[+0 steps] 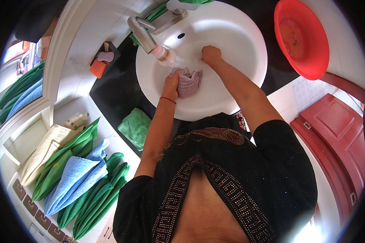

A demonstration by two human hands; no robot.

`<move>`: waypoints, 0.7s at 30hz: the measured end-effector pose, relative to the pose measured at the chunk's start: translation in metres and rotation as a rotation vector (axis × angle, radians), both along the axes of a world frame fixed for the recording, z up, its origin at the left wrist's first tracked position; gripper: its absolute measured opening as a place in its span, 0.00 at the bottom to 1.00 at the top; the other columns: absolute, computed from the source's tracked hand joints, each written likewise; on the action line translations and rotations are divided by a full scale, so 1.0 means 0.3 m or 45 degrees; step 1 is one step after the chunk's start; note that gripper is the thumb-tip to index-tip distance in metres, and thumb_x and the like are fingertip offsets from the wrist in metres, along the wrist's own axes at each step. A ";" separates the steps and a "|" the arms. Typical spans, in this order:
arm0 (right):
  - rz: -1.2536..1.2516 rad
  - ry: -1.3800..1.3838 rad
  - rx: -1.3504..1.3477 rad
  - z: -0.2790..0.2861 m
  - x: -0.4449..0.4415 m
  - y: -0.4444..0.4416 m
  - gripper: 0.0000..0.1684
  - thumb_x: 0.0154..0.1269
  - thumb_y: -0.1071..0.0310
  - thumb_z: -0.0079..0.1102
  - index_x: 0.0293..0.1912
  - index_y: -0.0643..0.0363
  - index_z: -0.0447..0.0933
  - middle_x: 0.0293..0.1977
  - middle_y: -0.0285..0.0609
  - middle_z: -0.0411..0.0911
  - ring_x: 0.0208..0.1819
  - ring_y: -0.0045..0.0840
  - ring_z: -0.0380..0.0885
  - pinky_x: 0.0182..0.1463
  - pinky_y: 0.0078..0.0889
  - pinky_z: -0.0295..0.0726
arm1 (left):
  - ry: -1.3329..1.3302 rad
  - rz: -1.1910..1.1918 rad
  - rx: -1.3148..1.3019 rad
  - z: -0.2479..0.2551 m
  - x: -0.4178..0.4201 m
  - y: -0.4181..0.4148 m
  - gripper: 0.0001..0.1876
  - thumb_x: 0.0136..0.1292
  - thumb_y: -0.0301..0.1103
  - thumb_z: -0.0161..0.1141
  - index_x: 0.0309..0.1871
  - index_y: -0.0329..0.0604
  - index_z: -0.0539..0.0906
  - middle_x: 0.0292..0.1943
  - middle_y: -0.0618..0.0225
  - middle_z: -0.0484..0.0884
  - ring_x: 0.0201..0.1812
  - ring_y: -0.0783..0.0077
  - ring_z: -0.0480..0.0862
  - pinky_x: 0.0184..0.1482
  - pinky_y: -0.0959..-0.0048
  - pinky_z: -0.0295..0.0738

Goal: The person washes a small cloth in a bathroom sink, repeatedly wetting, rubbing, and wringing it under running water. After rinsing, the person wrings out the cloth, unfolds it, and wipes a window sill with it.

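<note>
Water runs from the faucet [144,38] into a white oval washbasin [246,60]. Just below the stream, my left hand [171,85] grips a mauve ribbed cloth [189,83] by its left side; the cloth looks bunched and hangs inside the basin. My right hand [212,55] is curled into a fist over the basin, to the right of the cloth and apart from it. No object shows in that fist, though its inner side is hidden.
A folded green cloth [135,129] lies on the black countertop [109,100] by my left forearm. Soap and an orange sponge [98,68] sit in a wall holder [113,51]. A red plastic basin [316,39] stands at right. Towels [76,170] hang at left.
</note>
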State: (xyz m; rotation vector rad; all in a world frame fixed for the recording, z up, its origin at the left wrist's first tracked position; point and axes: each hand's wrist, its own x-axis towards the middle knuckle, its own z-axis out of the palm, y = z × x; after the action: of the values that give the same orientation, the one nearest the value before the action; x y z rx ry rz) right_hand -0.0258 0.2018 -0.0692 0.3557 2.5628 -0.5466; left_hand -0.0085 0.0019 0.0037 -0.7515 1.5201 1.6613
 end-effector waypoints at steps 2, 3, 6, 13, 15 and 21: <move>-0.003 0.028 0.003 -0.015 0.004 0.005 0.14 0.48 0.59 0.64 0.30 0.59 0.80 0.33 0.46 0.80 0.35 0.36 0.80 0.38 0.37 0.79 | 0.009 -0.002 0.014 0.000 0.000 0.002 0.16 0.61 0.35 0.50 0.48 0.35 0.75 0.43 0.58 0.79 0.43 0.64 0.80 0.46 0.68 0.76; 0.033 -0.073 -0.094 -0.006 -0.007 0.018 0.14 0.51 0.58 0.62 0.31 0.59 0.80 0.32 0.44 0.80 0.34 0.35 0.80 0.38 0.36 0.79 | 0.020 0.010 0.027 -0.003 -0.001 -0.003 0.16 0.61 0.35 0.50 0.48 0.35 0.75 0.43 0.58 0.79 0.43 0.64 0.80 0.46 0.67 0.76; -0.226 -0.258 -0.580 -0.003 -0.010 0.081 0.16 0.57 0.53 0.55 0.33 0.57 0.77 0.29 0.40 0.78 0.30 0.29 0.78 0.34 0.32 0.77 | 0.001 0.076 0.147 -0.023 -0.008 -0.029 0.16 0.62 0.35 0.49 0.49 0.36 0.75 0.44 0.58 0.78 0.45 0.63 0.79 0.48 0.65 0.75; -1.161 -0.364 -1.281 0.044 0.127 -0.016 0.32 0.61 0.38 0.44 0.53 0.52 0.67 0.43 0.44 0.72 0.40 0.29 0.75 0.40 0.40 0.76 | -0.049 0.300 0.236 -0.016 -0.011 -0.039 0.17 0.64 0.39 0.48 0.50 0.37 0.74 0.49 0.60 0.76 0.50 0.63 0.76 0.53 0.62 0.71; -1.113 -0.315 -1.530 0.097 0.184 -0.127 0.37 0.58 0.35 0.46 0.58 0.49 0.63 0.50 0.43 0.70 0.50 0.31 0.70 0.47 0.42 0.74 | 0.123 0.224 0.254 -0.029 -0.008 -0.037 0.16 0.64 0.39 0.48 0.49 0.39 0.74 0.48 0.62 0.77 0.50 0.63 0.76 0.53 0.62 0.71; -1.048 0.136 -1.889 0.169 0.183 -0.328 0.28 0.55 0.45 0.57 0.50 0.52 0.72 0.42 0.38 0.77 0.43 0.26 0.76 0.43 0.31 0.75 | 0.210 0.404 0.248 0.015 -0.057 -0.048 0.14 0.63 0.38 0.50 0.47 0.41 0.74 0.44 0.64 0.77 0.48 0.66 0.76 0.51 0.64 0.71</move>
State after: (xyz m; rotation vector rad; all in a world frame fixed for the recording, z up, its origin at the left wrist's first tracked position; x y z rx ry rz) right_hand 0.0292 0.1033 -0.0184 0.7460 1.3150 -2.4511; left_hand -0.0255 -0.0126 0.0084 -0.7962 1.3737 2.1195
